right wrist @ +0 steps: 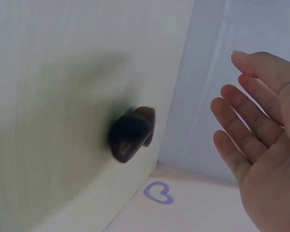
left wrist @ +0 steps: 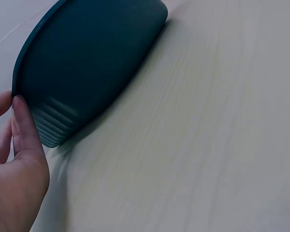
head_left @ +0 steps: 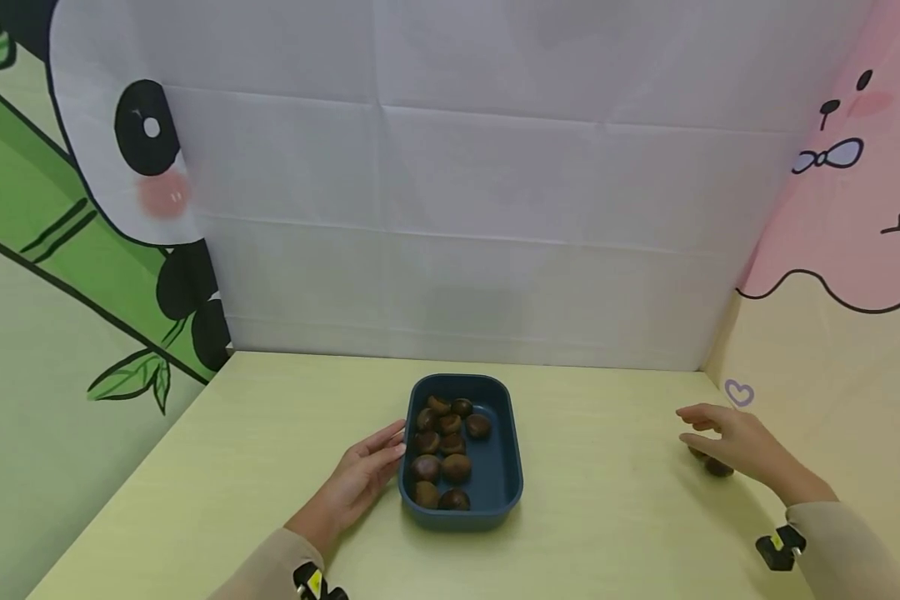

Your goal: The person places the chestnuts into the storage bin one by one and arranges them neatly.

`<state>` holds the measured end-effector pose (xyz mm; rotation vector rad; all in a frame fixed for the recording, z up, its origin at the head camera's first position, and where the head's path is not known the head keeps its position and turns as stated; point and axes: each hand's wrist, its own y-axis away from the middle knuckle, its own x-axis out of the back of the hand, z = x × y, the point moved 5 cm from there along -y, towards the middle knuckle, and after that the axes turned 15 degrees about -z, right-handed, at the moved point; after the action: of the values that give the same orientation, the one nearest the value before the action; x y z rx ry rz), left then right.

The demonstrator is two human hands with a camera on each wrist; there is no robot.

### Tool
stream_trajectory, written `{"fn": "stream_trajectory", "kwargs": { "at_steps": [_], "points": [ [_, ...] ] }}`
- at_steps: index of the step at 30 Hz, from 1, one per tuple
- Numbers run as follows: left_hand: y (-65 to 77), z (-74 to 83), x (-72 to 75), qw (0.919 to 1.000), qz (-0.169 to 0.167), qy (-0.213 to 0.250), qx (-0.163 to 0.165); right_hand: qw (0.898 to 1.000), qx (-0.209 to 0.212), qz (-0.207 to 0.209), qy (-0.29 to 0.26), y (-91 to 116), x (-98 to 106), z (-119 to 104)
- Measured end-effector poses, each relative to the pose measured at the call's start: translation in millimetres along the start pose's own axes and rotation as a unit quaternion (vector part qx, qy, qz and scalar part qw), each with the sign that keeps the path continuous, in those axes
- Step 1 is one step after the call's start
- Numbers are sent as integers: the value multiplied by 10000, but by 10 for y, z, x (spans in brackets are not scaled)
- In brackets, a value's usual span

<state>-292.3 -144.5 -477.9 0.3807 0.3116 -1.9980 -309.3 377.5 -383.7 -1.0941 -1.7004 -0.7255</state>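
A dark blue rectangular box (head_left: 501,467) stands on the table with several brown chestnuts (head_left: 456,468) inside, mostly along its left half. My left hand (head_left: 360,483) is at the left side of the box, its fairly straight fingers and thumb touching the outer wall near the rim. In the left wrist view, the fingertips (left wrist: 23,108) lie against the ribbed end of the box. Over at the right, my right hand (head_left: 746,446) hovers with nothing in it, fingers loosely bent and apart from the thumb. Below it lie loose chestnuts (right wrist: 130,133), partly hidden by the hand in the head view.
The pale yellow table (head_left: 600,467) ends at a white cloth backdrop (head_left: 450,250). A side panel with a purple heart (head_left: 738,392) rises close to the right hand. On the left is a panel with a painted panda and bamboo (head_left: 67,167).
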Motion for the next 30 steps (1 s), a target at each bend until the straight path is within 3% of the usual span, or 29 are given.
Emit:
{"fn": "stream_trajectory", "kwargs": {
  "at_steps": [6,13,30],
  "points": [
    [6,-1,5,10000,-41,64,-26,9962,-716,-281,-399,227,-128,394],
    [28,-1,9,10000,-59,75,-23,9793,-1606,-903,-834,362,-308,711],
    [26,-15,21,9999,-62,120,-23,9754,-1790,-1004,-809,409,-332,711]
  ]
}}
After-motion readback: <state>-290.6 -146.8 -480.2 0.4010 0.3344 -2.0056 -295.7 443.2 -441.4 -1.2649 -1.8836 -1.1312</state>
